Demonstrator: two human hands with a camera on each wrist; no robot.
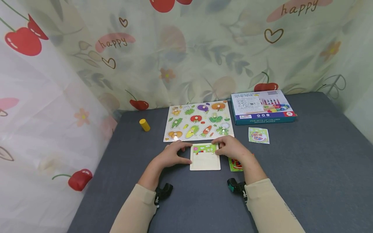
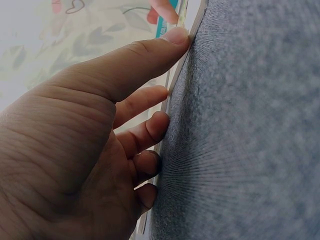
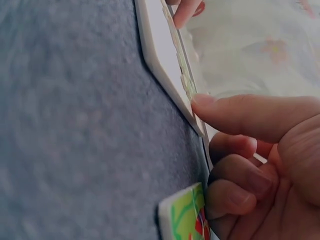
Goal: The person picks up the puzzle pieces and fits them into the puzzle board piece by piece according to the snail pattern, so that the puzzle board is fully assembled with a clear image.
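A small wooden puzzle board (image 1: 205,163) lies on the grey table. Across its upper part sit green picture pieces (image 1: 205,149); bare wood shows below them. My left hand (image 1: 172,155) holds the board's left side, thumb at the edge and index finger near the top corner. At the right side, my right hand (image 1: 231,147) grips the upper corner, its thumb against the edge beside the pieces and its other fingers curled in the right wrist view. Partly hidden under the right wrist is a green and red puzzle piece (image 3: 185,212).
Behind the board lies a vegetable picture board (image 1: 199,121). A blue and white box (image 1: 263,108) stands at the back right, with a picture card (image 1: 258,135) in front of it. A yellow cylinder (image 1: 144,125) is at the back left. A printed curtain (image 1: 189,64) hangs behind the table.
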